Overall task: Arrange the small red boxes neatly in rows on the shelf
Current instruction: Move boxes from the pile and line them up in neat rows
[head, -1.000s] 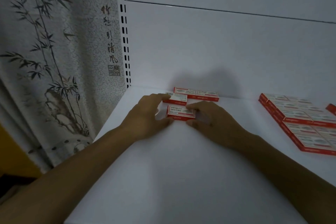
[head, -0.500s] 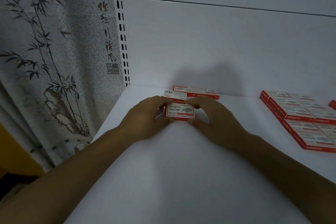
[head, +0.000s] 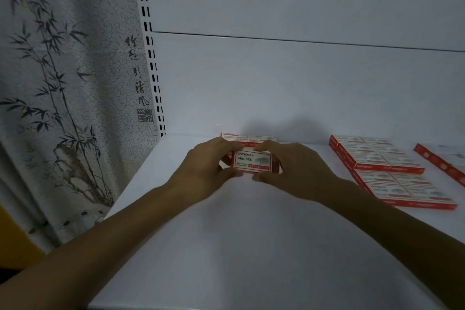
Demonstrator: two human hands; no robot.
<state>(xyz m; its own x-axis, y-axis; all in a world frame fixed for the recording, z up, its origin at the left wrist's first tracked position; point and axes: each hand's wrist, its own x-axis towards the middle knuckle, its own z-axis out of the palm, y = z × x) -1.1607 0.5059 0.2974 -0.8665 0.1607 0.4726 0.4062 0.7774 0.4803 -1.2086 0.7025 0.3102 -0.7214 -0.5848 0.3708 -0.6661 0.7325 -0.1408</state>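
A small red-and-white box [head: 253,160] is tilted up with its printed face toward me, above the white shelf [head: 226,246]. My left hand [head: 203,171] grips its left end and my right hand [head: 294,171] grips its right end, thumbs under the front edge. Behind them, two more red boxes [head: 247,138] lie side by side against the back wall; my left hand partly hides what lies beside them. A block of several red boxes [head: 387,171] lies in rows on the shelf to the right.
A red box [head: 437,161] lies at the far right edge. A slotted white upright [head: 151,58] marks the shelf's left end, with a bamboo-print curtain [head: 63,95] beyond it. The white back wall [head: 302,88] closes the shelf behind.
The box lay flat on the shelf under my fingers a second ago. Both hands have since closed on its ends and tipped its printed face up toward me.
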